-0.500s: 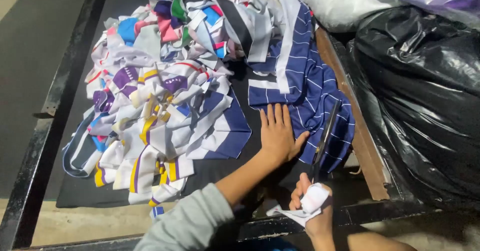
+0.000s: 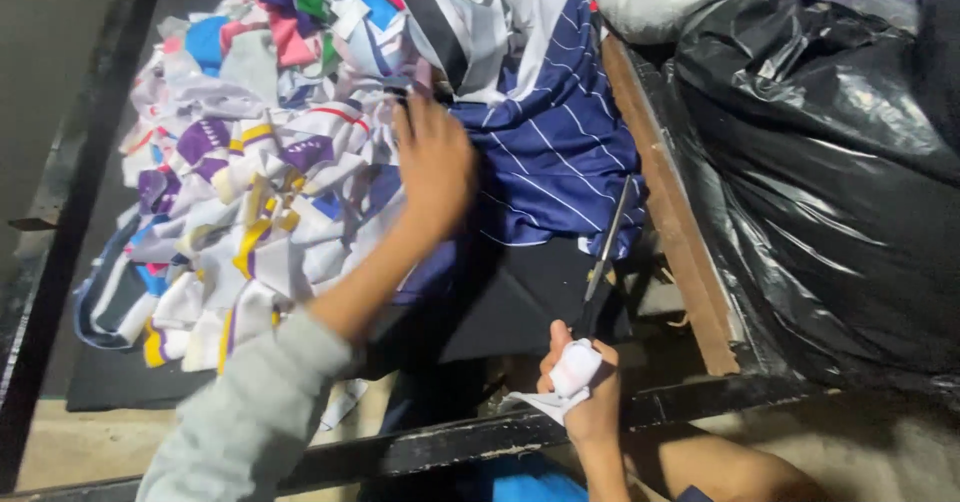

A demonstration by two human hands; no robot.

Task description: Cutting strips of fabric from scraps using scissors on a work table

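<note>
Now the left hand point(image 2: 432, 162) spreads open fingers on the striped navy cloth point(image 2: 560, 152), best pressed flat while the right hand point(image 2: 585, 387), closed around the scissors point(image 2: 605, 262), keeps blades low.

Left arm wears a grey long sleeve point(image 2: 240, 417) pushed up the forearm; right hand point(image 2: 582, 387) bare, white cloth wrapped round its fingers.

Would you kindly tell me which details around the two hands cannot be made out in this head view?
- Left hand: motion-blurred over the navy striped cloth, so its grip cannot be told.
- Right hand: white cloth wrapping covers the palm; the handles of the long dark scissors are hidden in it.
- Glossy black plastic bag: opaque and cut off by the right edge.
- Heap of coloured fabric scraps: top cut off by the frame.
</note>
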